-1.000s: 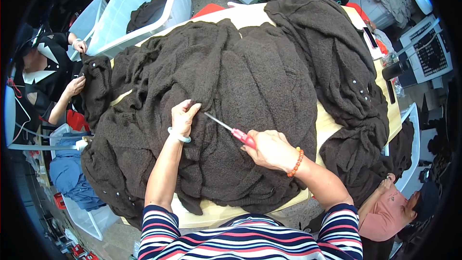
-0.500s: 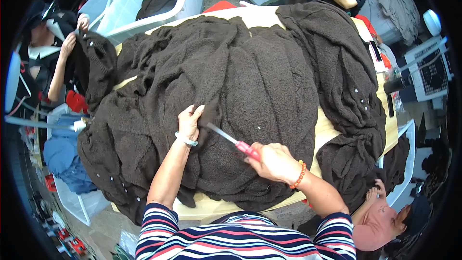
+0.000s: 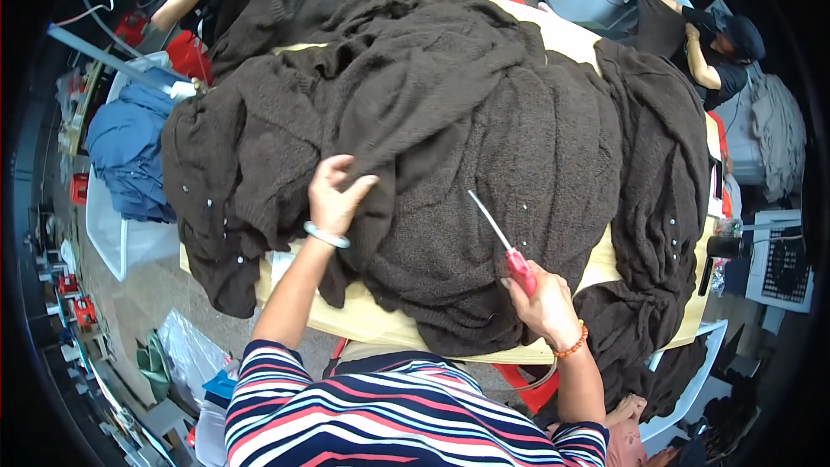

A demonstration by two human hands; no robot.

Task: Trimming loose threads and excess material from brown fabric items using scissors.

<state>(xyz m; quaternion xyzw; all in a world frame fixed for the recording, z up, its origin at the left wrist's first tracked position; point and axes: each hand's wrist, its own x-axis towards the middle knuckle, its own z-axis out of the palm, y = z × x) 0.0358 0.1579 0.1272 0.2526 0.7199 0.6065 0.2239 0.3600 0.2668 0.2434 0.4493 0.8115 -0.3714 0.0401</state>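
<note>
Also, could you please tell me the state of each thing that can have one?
Left hand: open, thumb and fingers parted, at the brown knits
Right hand: closed around the tool's red handle
Tool: held, rod pointing forward and left
Brown knits: rumpled, spread over the table
Table: mostly covered
Blue cloth: heaped in the left bin
Bangle: worn, left wrist
Bracelet: worn, right wrist

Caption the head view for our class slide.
Right hand holding a red-handled tool over brown knitwear, left hand at its folds.
</note>
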